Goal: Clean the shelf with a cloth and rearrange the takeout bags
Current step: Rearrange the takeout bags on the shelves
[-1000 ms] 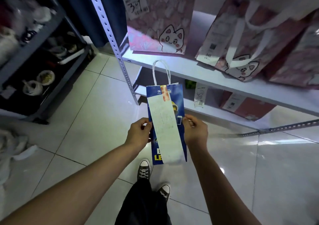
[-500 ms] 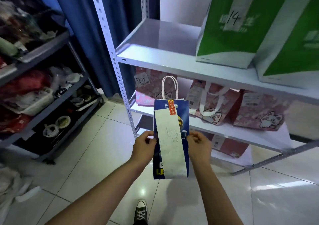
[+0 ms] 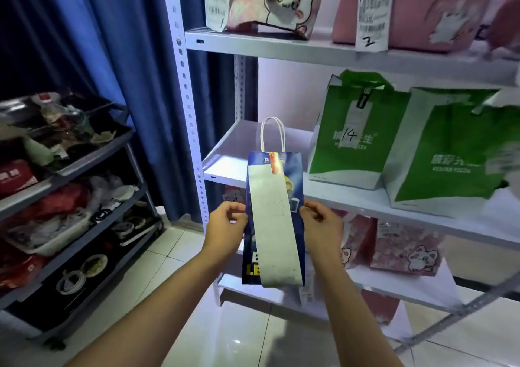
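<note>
1. Blue paper takeout bag (image 3: pixel 292 175), upright, held in front of the white metal shelf unit (image 3: pixel 281 46) at the level of its middle shelf; white twisted-cord handles (image 3: pixel 272 134) standing up; contents hidden.
2. Long white receipt (image 3: pixel 274 226) hanging down the bag's front face, fastened at the top by an orange-red sticker (image 3: pixel 275 163).
3. Left hand (image 3: pixel 225 230), fingers curled, pinching the bag's left edge.
4. Right hand (image 3: pixel 323 230), fingers curled, pinching the bag's right edge.
5. Middle shelf (image 3: pixel 225 167): bare at its left end; to the right, a green-and-white takeout bag (image 3: pixel 351 152) marked "14" by hand, standing upright, closed at the top, just beside a second green-and-white bag (image 3: pixel 450 155); contents of both unseen.
6. Top shelf: pink cat-print bag (image 3: pixel 270 0) with a receipt on its left side, and a plain pink bag (image 3: pixel 416 9) bearing a receipt marked "2".
7. Lower shelf: further pink cat-print bags (image 3: pixel 405 245) standing side by side, partly hidden behind the held bag and the right hand.
8. Dark tiered cart (image 3: pixel 84 251) at left, well apart from the shelf unit: trays heaped with wrappers, red packaging and used food containers, several round bowls on the bottom tier; details blurred.
9. Blue curtain (image 3: pixel 112 43) behind both units; pale tiled floor (image 3: pixel 239 335) below.
</note>
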